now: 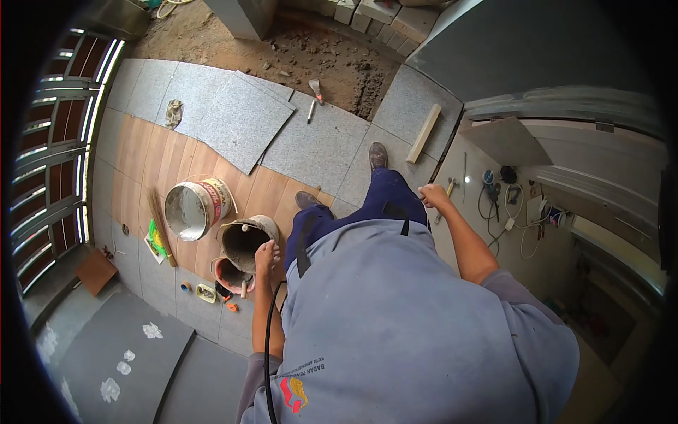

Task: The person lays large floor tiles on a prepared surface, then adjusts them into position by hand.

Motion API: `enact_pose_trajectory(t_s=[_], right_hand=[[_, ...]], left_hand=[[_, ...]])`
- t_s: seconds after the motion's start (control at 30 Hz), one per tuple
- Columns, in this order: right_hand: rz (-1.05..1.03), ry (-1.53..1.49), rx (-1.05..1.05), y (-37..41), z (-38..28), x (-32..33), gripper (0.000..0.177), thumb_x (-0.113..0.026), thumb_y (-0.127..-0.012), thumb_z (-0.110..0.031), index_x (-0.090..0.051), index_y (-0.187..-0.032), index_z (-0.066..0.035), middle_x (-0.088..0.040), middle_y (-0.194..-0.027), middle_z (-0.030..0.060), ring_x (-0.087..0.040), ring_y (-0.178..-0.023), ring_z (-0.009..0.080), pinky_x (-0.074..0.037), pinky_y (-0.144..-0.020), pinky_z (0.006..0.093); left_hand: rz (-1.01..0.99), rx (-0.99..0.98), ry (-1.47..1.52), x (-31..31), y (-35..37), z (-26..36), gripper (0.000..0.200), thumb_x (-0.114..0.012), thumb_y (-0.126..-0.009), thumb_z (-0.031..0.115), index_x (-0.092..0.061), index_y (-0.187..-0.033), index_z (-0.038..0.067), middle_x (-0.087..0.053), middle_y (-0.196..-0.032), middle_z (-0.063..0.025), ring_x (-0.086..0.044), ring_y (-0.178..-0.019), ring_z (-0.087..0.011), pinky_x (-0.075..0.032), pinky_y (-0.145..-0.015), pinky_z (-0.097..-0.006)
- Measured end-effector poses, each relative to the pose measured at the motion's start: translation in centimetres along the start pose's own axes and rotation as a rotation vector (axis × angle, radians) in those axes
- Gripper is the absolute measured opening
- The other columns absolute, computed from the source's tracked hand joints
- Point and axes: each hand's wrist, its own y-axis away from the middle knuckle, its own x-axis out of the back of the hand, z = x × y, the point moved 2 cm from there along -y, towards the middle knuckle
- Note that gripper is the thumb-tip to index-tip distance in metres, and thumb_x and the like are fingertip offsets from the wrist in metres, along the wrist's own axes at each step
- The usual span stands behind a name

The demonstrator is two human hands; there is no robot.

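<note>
My left hand (266,258) is closed, its fingers curled, in front of the rim of a dark, mortar-stained bucket (244,247). Whether the fingers grip anything there is hidden. Beside that bucket stands a reddish bucket (229,277) with tools in it. A large white paint pail (188,212), smeared grey inside, lies close by. On the other side of my body, my right hand (433,197) is curled shut beside my thigh, with nothing visible in it. Nearest to it, a hammer (450,187) lies on the pale floor.
Loose grey tiles (226,120) overlap on the floor ahead, near a scraper (316,90) and a wooden block (424,133). Bare soil (304,56) lies beyond. A broom (161,226) is at left, before a slatted gate (63,148). Power tools and cords (493,194) lie at right.
</note>
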Motion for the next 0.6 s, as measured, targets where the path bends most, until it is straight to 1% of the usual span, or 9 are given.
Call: enact_pose_trajectory(t_s=[0.1,0.2,0.3,0.4,0.43,0.53,0.6], right_hand=[[-0.002,-0.016,-0.032,-0.6,1.0,0.2,0.027,-0.063,-0.088,-0.027,-0.065,-0.093,-0.001,-0.063,-0.077,0.0061,-0.058,-0.06,0.0131,-0.05,-0.053,0.0257],[-0.014,-0.019,-0.053,-0.8,1.5,0.8,0.026,-0.063,-0.088,-0.026,-0.065,-0.093,-0.001,-0.063,-0.077,0.0058,-0.058,-0.06,0.0126,-0.05,-0.053,0.0256],[-0.021,-0.033,-0.055,-0.9,1.6,1.4,0.025,-0.063,-0.088,-0.026,-0.065,-0.093,-0.001,-0.063,-0.077,0.0057,-0.058,-0.06,0.0124,-0.05,-0.053,0.0256],[-0.015,-0.038,-0.049,-1.1,1.4,2.0,0.025,-0.063,-0.088,-0.026,-0.065,-0.094,-0.001,-0.063,-0.078,0.0061,-0.058,-0.06,0.0125,-0.05,-0.053,0.0257],[-0.018,-0.039,-0.052,-1.3,1.5,2.1,0.025,-0.063,-0.088,-0.026,-0.065,-0.094,-0.001,-0.064,-0.079,0.0063,-0.058,-0.06,0.0127,-0.051,-0.053,0.0259],[-0.029,-0.027,-0.052,-1.2,1.0,2.4,0.029,-0.063,-0.088,-0.028,-0.064,-0.096,0.0,-0.064,-0.082,0.008,-0.06,-0.063,0.0148,-0.052,-0.055,0.0274],[-0.029,-0.003,-0.054,-1.1,0.8,2.5,0.03,-0.063,-0.088,-0.029,-0.064,-0.097,0.0,-0.064,-0.083,0.0087,-0.06,-0.064,0.0157,-0.053,-0.056,0.0281]], left_hand=[[0.015,0.014,-0.015,-0.3,-0.2,0.6,0.017,-0.057,-0.095,0.024,-0.055,-0.083,0.012,-0.047,-0.066,0.0066,-0.043,-0.053,-0.0037,-0.033,-0.043,-0.0193],[-0.032,-0.003,0.022,-0.5,-0.5,0.9,0.018,-0.057,-0.095,0.024,-0.054,-0.083,0.012,-0.046,-0.066,0.0067,-0.042,-0.052,-0.0036,-0.032,-0.043,-0.0195],[-0.058,-0.002,0.011,-0.8,-1.2,1.2,0.018,-0.058,-0.094,0.025,-0.056,-0.085,0.011,-0.048,-0.068,0.0053,-0.044,-0.053,-0.0044,-0.034,-0.044,-0.0198],[-0.021,0.0,0.006,-1.2,-1.6,1.1,0.019,-0.059,-0.094,0.026,-0.059,-0.09,0.008,-0.054,-0.073,0.0024,-0.049,-0.057,-0.0062,-0.038,-0.046,-0.0207],[-0.019,-0.004,-0.028,-1.2,-1.9,0.9,0.023,-0.06,-0.093,0.028,-0.061,-0.097,0.006,-0.059,-0.079,-0.0004,-0.054,-0.062,-0.0082,-0.043,-0.049,-0.0222],[-0.025,-0.015,-0.063,-1.1,-2.7,0.4,0.025,-0.061,-0.093,0.03,-0.061,-0.099,0.006,-0.061,-0.08,-0.0007,-0.056,-0.064,-0.009,-0.046,-0.052,-0.0242],[-0.063,-0.008,-0.033,-0.9,-3.1,0.0,0.025,-0.061,-0.093,0.031,-0.061,-0.099,0.007,-0.061,-0.081,0.0003,-0.057,-0.065,-0.0091,-0.047,-0.054,-0.0259]])
